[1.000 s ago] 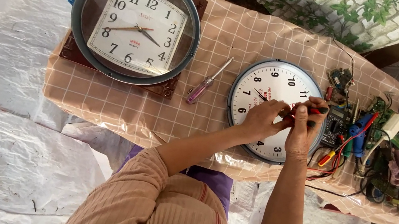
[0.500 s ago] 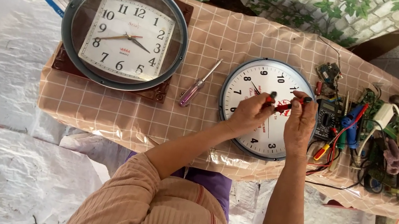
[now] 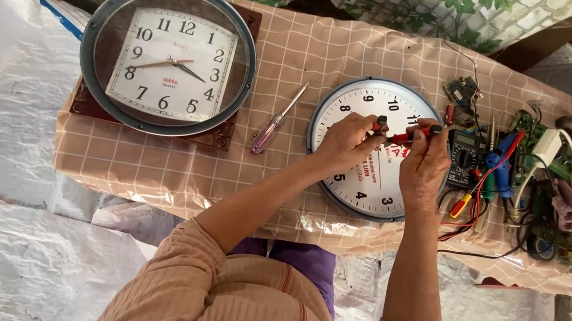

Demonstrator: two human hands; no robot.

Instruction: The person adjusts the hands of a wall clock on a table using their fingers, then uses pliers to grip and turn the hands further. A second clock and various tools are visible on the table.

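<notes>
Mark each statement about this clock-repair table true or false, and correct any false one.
1. Both hands work over the white round wall clock. True.
2. The right hand holds a red-handled tool. True.
3. The pink-handled screwdriver is in the left hand. False: it lies on the checked tablecloth between the two clocks, untouched.
4. The grey-rimmed clock on the brown base sits among the wires. False: it stands apart at the far left; the clutter of wires and circuit boards is at the right end.
5. The person wears striped long sleeves. True.
</notes>
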